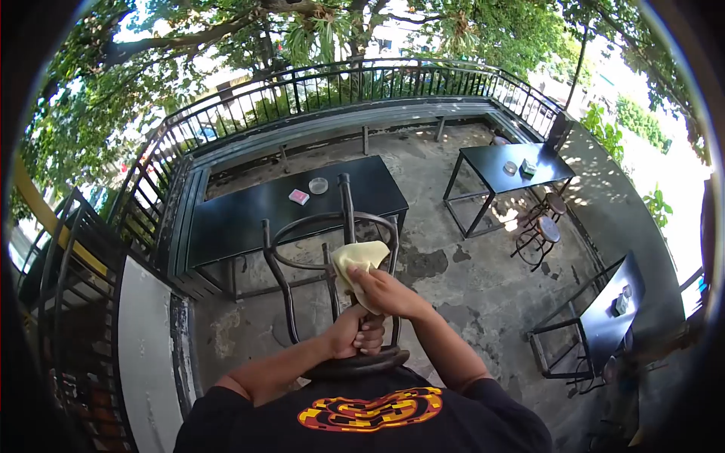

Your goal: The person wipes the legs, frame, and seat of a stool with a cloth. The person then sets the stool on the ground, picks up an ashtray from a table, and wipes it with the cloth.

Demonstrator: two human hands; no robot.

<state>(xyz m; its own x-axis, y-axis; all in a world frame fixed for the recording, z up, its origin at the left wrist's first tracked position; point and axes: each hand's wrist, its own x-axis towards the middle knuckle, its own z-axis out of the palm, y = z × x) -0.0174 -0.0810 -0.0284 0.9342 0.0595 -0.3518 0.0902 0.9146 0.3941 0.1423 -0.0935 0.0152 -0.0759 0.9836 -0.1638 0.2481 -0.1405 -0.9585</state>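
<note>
An upturned dark metal stool (347,208) is held close against my body, legs pointing up and away and its round seat end near my chest. A ring joins the legs partway along. My left hand (353,334) is wrapped round one leg, low down near the seat. Just above it, my right hand (381,291) presses a pale yellow cloth (356,258) around the same leg. The part of the leg under the cloth is hidden.
Ahead stands a long black table (249,215) with a pink box (299,196) and a glass ashtray (318,185). Another black table (491,166) and low stools (546,229) are at the right, with a third table (604,325) nearer. A bench (332,118) runs along the railing (393,79).
</note>
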